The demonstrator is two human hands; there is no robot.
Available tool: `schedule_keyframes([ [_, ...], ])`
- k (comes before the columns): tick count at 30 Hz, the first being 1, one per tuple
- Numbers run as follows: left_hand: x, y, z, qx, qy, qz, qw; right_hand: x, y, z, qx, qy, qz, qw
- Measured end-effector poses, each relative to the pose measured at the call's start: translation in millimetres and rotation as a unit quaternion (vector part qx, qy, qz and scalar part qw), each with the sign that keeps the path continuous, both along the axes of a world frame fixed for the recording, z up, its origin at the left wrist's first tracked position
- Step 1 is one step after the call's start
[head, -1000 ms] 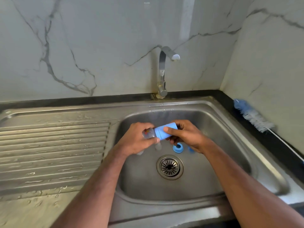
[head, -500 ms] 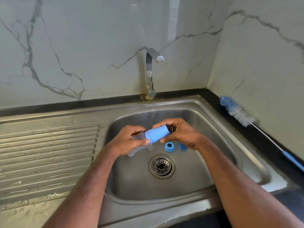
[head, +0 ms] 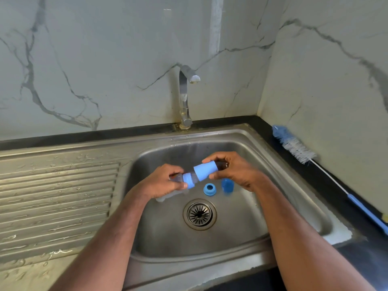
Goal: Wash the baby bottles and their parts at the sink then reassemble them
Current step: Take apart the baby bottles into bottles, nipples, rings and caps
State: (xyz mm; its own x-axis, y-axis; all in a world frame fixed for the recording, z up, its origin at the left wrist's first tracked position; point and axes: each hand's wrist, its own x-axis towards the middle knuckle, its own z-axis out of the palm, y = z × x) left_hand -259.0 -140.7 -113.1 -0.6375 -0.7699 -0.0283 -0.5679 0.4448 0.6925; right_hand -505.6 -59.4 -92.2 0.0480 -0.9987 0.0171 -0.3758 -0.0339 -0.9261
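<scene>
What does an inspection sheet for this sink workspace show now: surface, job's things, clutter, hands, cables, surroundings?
Surface: steel sink, wet drainboard.
Job's things: bottle with blue cap held over basin; blue ring, blue cup, clear part on basin floor.
Clutter: bottle brush on black counter.
Hands: left hand grips bottle; right hand grips cap.
Cables: nothing seen.
Surroundings: tap, no water running; marble walls.

Both forearms are reaching in from below, converging mid-frame. Left hand [head: 162, 181] is curling its fingers in a grip, knuckles up. Right hand [head: 235, 171] is pinching with thumb under and fingers arched over.
</scene>
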Motion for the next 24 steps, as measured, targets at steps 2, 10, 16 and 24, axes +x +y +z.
schedule_keyframes([
  [2,-2,-2,-7,-0.002,-0.007,0.011,1.0,-9,-2,-4,0.004,0.0,-0.031,1.0],
  [10,-17,-1,-21,-0.044,0.047,0.048,0.997,-36,-8,-34,0.076,0.136,-0.164,0.974],
  [16,-22,-2,-22,-0.036,0.105,0.046,0.993,-49,-3,-54,0.127,0.225,-0.238,0.936],
  [24,-15,-5,-25,-0.001,0.119,0.07,0.99,-39,-4,-64,0.168,0.318,-0.231,0.904],
])
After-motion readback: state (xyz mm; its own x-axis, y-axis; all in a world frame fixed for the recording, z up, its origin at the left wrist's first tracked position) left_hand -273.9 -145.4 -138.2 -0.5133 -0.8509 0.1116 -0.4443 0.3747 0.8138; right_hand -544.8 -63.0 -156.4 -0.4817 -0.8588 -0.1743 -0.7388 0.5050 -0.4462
